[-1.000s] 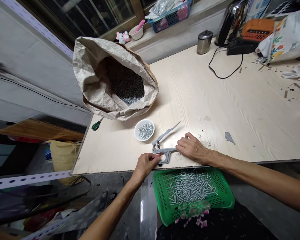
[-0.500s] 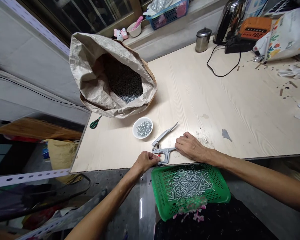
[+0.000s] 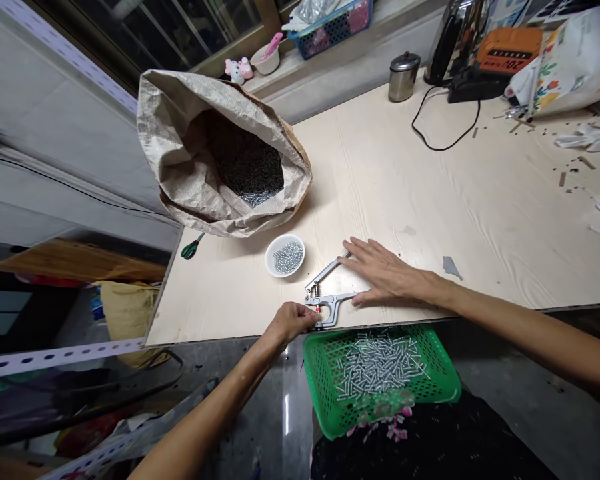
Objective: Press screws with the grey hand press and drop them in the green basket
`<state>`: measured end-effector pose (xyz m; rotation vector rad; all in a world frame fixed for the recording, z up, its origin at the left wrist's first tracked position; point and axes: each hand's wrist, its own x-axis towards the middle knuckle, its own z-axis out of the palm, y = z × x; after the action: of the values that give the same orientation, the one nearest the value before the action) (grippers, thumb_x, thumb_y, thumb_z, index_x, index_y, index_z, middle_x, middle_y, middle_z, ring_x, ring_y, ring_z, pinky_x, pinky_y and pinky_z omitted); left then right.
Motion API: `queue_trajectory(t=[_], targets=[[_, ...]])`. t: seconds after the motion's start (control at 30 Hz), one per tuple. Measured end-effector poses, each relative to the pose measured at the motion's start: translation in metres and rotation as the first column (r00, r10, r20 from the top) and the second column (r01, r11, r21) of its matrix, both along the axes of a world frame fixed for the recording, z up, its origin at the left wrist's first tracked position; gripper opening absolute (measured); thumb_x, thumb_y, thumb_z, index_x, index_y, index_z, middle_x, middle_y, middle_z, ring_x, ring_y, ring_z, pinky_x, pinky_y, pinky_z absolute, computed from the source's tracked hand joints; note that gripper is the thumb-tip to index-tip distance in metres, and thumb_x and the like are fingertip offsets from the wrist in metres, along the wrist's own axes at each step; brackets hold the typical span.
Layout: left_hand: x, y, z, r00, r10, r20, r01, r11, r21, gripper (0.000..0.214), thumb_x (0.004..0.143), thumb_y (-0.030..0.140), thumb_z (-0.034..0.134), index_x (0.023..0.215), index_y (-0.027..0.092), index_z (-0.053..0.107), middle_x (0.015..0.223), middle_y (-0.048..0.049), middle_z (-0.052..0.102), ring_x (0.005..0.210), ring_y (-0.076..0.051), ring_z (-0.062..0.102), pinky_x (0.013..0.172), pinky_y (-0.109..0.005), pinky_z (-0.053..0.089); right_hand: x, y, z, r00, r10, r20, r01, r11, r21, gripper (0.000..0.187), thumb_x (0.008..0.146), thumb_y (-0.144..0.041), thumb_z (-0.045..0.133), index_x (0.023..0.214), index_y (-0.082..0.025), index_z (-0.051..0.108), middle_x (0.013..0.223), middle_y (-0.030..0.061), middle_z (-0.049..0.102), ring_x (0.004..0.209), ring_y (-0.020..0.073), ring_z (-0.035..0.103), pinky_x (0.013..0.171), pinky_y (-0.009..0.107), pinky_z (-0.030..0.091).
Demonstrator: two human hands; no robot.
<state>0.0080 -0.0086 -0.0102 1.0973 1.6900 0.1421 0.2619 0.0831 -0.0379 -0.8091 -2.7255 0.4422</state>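
Note:
A grey hand-press plier [image 3: 334,300] with a spring and a red tip lies on the table near its front edge, its two handles spread apart. My left hand [image 3: 294,321] is pinched closed at the plier's jaw; whatever its fingertips hold is hidden. Over the handle ends, my right hand [image 3: 383,275] is spread open, fingers at the upper handle and thumb by the lower one. Small metal screw-like parts fill a white bowl [image 3: 269,261] behind the plier. Below the table edge, a green basket [image 3: 325,413] holds a pile of longer silvery pieces.
A large woven sack [image 3: 180,167] of dark and silvery small parts stands at the back left. Green-handled scissors [image 3: 191,249] lie by the left edge. Farther back are a metal canister [image 3: 403,79], a black cable [image 3: 447,148] and an orange battery-like block [image 3: 509,50].
My right hand has opened from a closed grip at the lower handle, its fingers reaching up to the upper handle. The left hand stays at the jaw.

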Motion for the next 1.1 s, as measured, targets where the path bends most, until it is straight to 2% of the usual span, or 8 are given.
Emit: queue_trajectory(t=[0.17,0.33,0.67,0.8,0.87,0.93,1.03,1.1], targets=[[-0.001,0.001,-0.002,1.000,-0.008,-0.006,0.008,1.000,-0.006,0.043,0.057,0.055,0.066,0.049,0.017,0.049,0.045,0.0054,0.041,0.047,-0.007,0.033,0.050,-0.023,0.023,-0.002,0.022,0.004,0.989,0.087,0.120,-0.073,0.990,-0.122,0.100,0.066,-0.074,0.062,0.141,-0.015,0.034,0.144,0.0208,0.036,0.133,0.0415,0.027,0.102,0.062,0.026],[-0.003,-0.001,-0.006,1.000,-0.011,-0.011,0.011,1.000,0.012,0.043,0.058,0.055,0.066,0.050,0.016,0.051,0.046,0.0049,0.043,0.047,-0.007,0.034,0.050,-0.023,0.023,-0.004,0.019,0.010,0.986,0.098,0.136,-0.081,0.989,-0.124,0.105,0.057,-0.067,0.072,0.138,-0.011,0.037,0.139,0.0203,0.042,0.127,0.0395,0.036,0.100,0.056,0.032],[-0.003,0.003,-0.006,1.000,-0.009,-0.022,0.009,1.000,0.003,0.040,0.061,0.051,0.068,0.052,0.015,0.054,0.047,0.0039,0.046,0.048,-0.008,0.037,0.050,-0.023,0.027,-0.004,0.007,0.015,0.991,0.090,0.094,-0.087,0.995,-0.041,0.058,0.068,-0.047,0.073,0.114,-0.017,0.052,0.110,0.0114,0.058,0.099,0.0278,0.050,0.083,0.040,0.040],[0.007,-0.004,0.006,0.963,-0.114,-0.245,0.132,0.990,0.058,0.034,0.073,0.044,0.063,0.056,0.014,0.057,0.052,0.0019,0.049,0.054,-0.011,0.045,0.054,-0.025,0.033,-0.001,0.001,0.015,0.993,0.108,0.042,-0.105,0.993,-0.062,0.055,0.075,-0.038,0.070,0.121,-0.016,0.049,0.107,0.0113,0.059,0.098,0.0262,0.050,0.083,0.040,0.038],[0.020,-0.008,0.014,0.867,-0.136,-0.479,0.271,0.936,0.223,0.027,0.079,0.039,0.060,0.067,0.015,0.061,0.066,-0.0019,0.057,0.068,-0.017,0.053,0.061,-0.027,0.039,0.001,-0.001,0.015,0.993,0.117,0.001,-0.116,0.989,-0.087,0.058,0.077,-0.034,0.069,0.126,-0.015,0.045,0.111,0.0124,0.059,0.099,0.0260,0.049,0.084,0.040,0.038],[0.035,-0.008,0.019,0.770,-0.135,-0.624,0.457,0.799,0.392,0.020,0.083,0.036,0.059,0.087,0.016,0.063,0.088,-0.0066,0.062,0.088,-0.022,0.056,0.073,-0.031,0.044,0.001,-0.003,0.013,0.993,0.115,-0.028,-0.117,0.988,-0.099,0.061,0.078,-0.032,0.068,0.131,-0.016,0.041,0.114,0.0125,0.058,0.100,0.0258,0.050,0.084,0.040,0.039],[0.053,0.007,0.015,0.711,-0.276,-0.647,0.666,0.559,0.494,0.043,0.083,0.037,0.062,0.119,0.016,0.053,0.121,-0.0131,0.056,0.111,-0.027,0.048,0.090,-0.041,0.043,0.001,-0.008,0.011,0.996,0.086,-0.031,-0.089,0.992,-0.093,0.068,0.078,-0.030,0.068,0.136,-0.017,0.035,0.116,0.0126,0.057,0.101,0.0258,0.051,0.084,0.041,0.040],[0.059,0.023,0.009,0.672,-0.399,-0.624,0.735,0.467,0.492,0.054,0.083,0.038,0.062,0.129,0.017,0.043,0.130,-0.0133,0.050,0.113,-0.027,0.046,0.093,-0.043,0.042,0.000,-0.013,0.012,0.999,0.041,-0.021,-0.043,0.996,-0.083,0.073,0.077,-0.031,0.070,0.138,-0.016,0.033,0.119,0.0144,0.055,0.104,0.0264,0.050,0.085,0.041,0.041]])
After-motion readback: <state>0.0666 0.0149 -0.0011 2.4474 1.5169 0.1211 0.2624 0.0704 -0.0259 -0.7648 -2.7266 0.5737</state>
